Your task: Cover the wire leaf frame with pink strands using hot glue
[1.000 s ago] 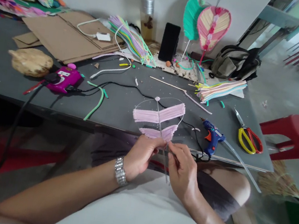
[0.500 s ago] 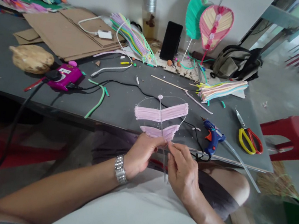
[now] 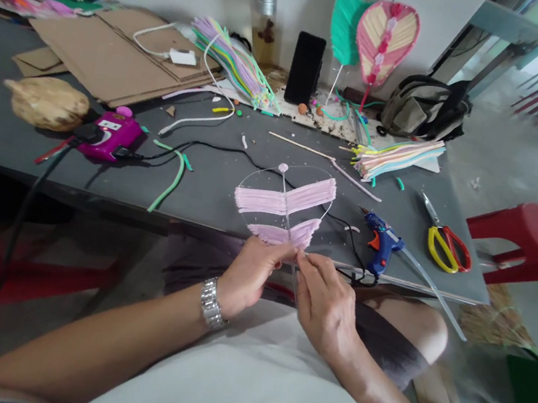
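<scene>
Between my hands is a wire fan frame (image 3: 285, 202), a thin loop with a central stem and a small pink knob at its top. Two bands of pale pink fuzzy strips cross it, bent at the stem. My left hand (image 3: 251, 273), with a metal watch at the wrist, is closed on the lower end of the frame, thumb along the pink strips. My right hand (image 3: 328, 294) pinches close beside the left thumb, at the stem's upper part; its fingertips hide what exactly they grip. The stem runs down between both hands.
A blue glue gun (image 3: 384, 242) and yellow-red scissors (image 3: 447, 245) lie at right. Strip bundles (image 3: 399, 159), cardboard (image 3: 118, 58), a phone (image 3: 303, 68) and two finished fans (image 3: 386, 44) are farther back. A purple power socket (image 3: 112, 134) with black cables sits left.
The view has shifted slightly. Both hands stay together at the base of the fan frame, and the right fingers have moved a little closer over the stem.
</scene>
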Motion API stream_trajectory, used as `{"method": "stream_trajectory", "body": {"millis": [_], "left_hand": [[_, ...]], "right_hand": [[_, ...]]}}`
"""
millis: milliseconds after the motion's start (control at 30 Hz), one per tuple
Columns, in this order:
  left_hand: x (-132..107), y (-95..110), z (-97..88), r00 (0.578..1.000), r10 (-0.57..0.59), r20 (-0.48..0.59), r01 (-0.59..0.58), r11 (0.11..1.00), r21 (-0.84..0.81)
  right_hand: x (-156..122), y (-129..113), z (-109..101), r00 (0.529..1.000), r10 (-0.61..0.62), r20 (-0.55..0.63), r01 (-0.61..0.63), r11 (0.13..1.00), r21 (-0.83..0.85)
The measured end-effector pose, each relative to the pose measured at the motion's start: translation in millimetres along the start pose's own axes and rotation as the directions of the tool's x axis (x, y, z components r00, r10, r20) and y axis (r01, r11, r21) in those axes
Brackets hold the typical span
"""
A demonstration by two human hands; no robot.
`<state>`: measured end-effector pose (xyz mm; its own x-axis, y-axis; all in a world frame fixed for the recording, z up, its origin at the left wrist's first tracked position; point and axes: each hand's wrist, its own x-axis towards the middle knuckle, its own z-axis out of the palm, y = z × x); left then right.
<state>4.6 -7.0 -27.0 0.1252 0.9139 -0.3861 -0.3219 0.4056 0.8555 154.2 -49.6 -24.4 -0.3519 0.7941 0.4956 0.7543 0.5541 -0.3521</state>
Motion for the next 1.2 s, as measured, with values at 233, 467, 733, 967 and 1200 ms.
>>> {"method": "stream_trajectory", "body": {"millis": [233, 467, 733, 967, 1200], "left_hand": [[-6.6, 13.6, 6.1, 0.999, 0.037, 0.024, -0.034, 0.994, -0.102], [-6.0, 12.9, 2.3, 0.998, -0.019, 0.056, 0.025, 0.993, -0.119], [-1.6, 10.5, 1.3, 0.997, -0.044, 0.057, 0.052, 0.989, -0.136], [2.6, 5.7, -2.8, 0.999, -0.023, 0.039, 0.027, 0.993, -0.116], [2.2, 3.9, -2.7, 0.993, -0.006, 0.119, 0.01, 0.999, -0.035]], "right_hand": [[-2.9, 5.2, 2.9, 0.998, 0.033, -0.055, -0.029, 0.997, 0.072], [-0.9, 7.8, -0.3, 0.997, 0.049, -0.06, -0.042, 0.992, 0.119], [2.7, 10.2, -0.3, 0.997, -0.072, -0.007, 0.068, 0.974, -0.217], [2.0, 19.6, -2.1, 0.994, 0.112, 0.001, -0.11, 0.979, 0.174], [10.3, 37.8, 2.9, 0.628, 0.604, 0.491, -0.675, 0.108, 0.73]]}}
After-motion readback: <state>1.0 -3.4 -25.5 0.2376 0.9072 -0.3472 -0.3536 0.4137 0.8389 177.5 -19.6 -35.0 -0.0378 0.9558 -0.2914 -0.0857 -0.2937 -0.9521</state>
